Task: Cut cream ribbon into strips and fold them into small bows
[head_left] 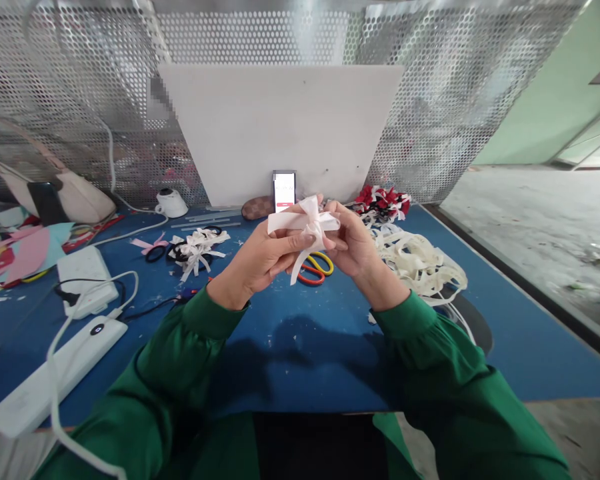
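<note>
A pale pink ribbon bow (312, 220) is held up above the middle of the blue table. My left hand (267, 250) grips it from the left, with the thumb pressed on the ribbon below the knot. On the other side, my right hand (353, 243) pinches its right loop between thumb and fingers. One ribbon tail hangs down between the hands. Scissors with red and yellow handles (316, 273) lie on the table just behind and below the bow.
White bows with black bands (197, 250) lie left of centre on the blue table (300, 373). Cream ribbon (420, 260) and red-and-white bows (384, 200) are at right. A phone (285, 190) leans on a white board (290, 127). Power strips (60, 373) and cables occupy the left.
</note>
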Demonstrator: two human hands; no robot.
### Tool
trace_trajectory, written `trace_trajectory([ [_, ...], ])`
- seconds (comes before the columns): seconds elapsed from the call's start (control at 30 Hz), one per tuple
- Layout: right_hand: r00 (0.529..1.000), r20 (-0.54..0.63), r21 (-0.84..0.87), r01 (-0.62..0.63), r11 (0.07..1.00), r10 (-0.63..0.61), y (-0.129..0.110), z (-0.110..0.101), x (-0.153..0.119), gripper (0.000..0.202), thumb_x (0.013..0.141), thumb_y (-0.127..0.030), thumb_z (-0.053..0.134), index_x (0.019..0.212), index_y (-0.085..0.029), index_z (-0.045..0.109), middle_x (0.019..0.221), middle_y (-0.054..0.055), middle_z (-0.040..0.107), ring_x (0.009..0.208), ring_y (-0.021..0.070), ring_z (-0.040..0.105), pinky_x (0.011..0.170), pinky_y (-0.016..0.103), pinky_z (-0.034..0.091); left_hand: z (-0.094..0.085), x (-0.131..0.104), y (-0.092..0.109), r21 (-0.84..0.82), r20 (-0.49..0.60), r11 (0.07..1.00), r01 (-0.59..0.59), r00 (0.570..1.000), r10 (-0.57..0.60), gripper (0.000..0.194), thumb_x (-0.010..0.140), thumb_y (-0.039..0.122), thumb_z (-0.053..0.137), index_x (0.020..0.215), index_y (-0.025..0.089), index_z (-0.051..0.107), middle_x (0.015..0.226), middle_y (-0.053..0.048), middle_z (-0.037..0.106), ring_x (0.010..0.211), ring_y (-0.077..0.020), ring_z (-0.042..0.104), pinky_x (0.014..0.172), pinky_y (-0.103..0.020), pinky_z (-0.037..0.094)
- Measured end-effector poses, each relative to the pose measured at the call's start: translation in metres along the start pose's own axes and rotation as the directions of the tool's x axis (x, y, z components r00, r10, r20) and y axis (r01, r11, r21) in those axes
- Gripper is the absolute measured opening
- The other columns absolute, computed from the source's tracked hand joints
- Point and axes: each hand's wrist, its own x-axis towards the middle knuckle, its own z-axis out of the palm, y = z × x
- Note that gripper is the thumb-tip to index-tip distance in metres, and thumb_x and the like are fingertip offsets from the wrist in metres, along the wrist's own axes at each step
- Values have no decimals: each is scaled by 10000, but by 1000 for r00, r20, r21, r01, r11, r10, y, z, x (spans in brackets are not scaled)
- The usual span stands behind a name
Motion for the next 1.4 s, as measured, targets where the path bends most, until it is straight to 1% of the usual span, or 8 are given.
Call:
trace_trajectory([
  [0.27, 999, 18, -28, -26, 999, 27, -1, -3, 2, 267, 815, -353, 734, 789, -215, 507, 611, -91, 473, 463, 49, 372, 466, 185, 371, -3, 3, 1, -38, 9, 999, -26, 1000, 27, 684, 834, 236, 777, 1473, 209, 534, 876, -53, 771, 299, 32, 289, 293, -153, 191],
  [0.5, 998, -52, -251, 14, 968, -28, 0, -1, -2, 328, 874, -484, 695, 806, -238, 490, 619, -92, 351, 465, 72, 264, 419, 212, 227, -4, 3, 1, 5, 16, 1000, -12, 1000, 12, 699, 842, 247, 774, 1493, 255, 518, 840, -38, 766, 306, 27, 296, 304, -147, 213],
  [0.67, 972, 151, -629, 234, 741, -179, 1, -7, -4, 418, 935, -606, 574, 805, -209, 581, 668, -41, 483, 598, 106, 421, 557, 241, 365, -5, 3, 1, 56, 34, 998, -30, 999, 28, 696, 871, 255, 747, 1516, 263, 485, 921, -73, 793, 306, 24, 324, 328, -156, 251],
  [0.8, 958, 275, -695, 256, 672, -80, 4, -9, -5, 488, 887, -668, 596, 818, -187, 629, 737, -1, 602, 684, 135, 520, 623, 262, 422, -4, 3, 0, 85, 41, 996, 7, 999, -11, 761, 850, 269, 768, 1540, 244, 447, 940, -90, 799, 297, 18, 319, 324, -169, 264],
  [1.0, 972, 226, -828, 227, 513, -64, -17, -22, 0, 447, 957, -449, 608, 604, -189, 523, 548, -55, 415, 556, 96, 355, 551, 268, 283, -10, 6, -2, 206, -9, 977, -47, 999, 50, 748, 858, 285, 750, 1541, 249, 446, 927, -76, 799, 303, 6, 323, 323, -185, 280],
  [1.1, 950, 249, -844, 308, 440, -187, -33, -23, -2, 457, 917, -360, 672, 531, -192, 495, 632, -18, 539, 624, 113, 461, 613, 289, 359, -12, 10, -4, 337, -68, 937, -89, 991, 118, 708, 862, 279, 733, 1521, 242, 476, 901, -52, 795, 320, -17, 363, 336, -199, 338],
  [1.23, 926, 197, -595, 375, 711, -323, -31, -8, -7, 439, 915, -314, 657, 522, -199, 500, 912, 37, 707, 879, 175, 643, 768, 340, 485, -8, 13, -10, 382, -99, 921, -77, 987, 123, 567, 867, 230, 698, 1421, 222, 575, 767, -9, 765, 324, -36, 358, 330, -201, 308],
  [1.4, 963, 14, -254, 263, 931, -268, -7, 15, -8, 530, 933, -476, 639, 536, -222, 398, 528, -50, 395, 504, 112, 484, 497, 271, 405, -9, 17, -20, 487, -127, 872, -51, 984, 129, 449, 860, 191, 656, 1308, 206, 648, 470, 93, 513, 314, -73, 350, 348, -214, 286],
])
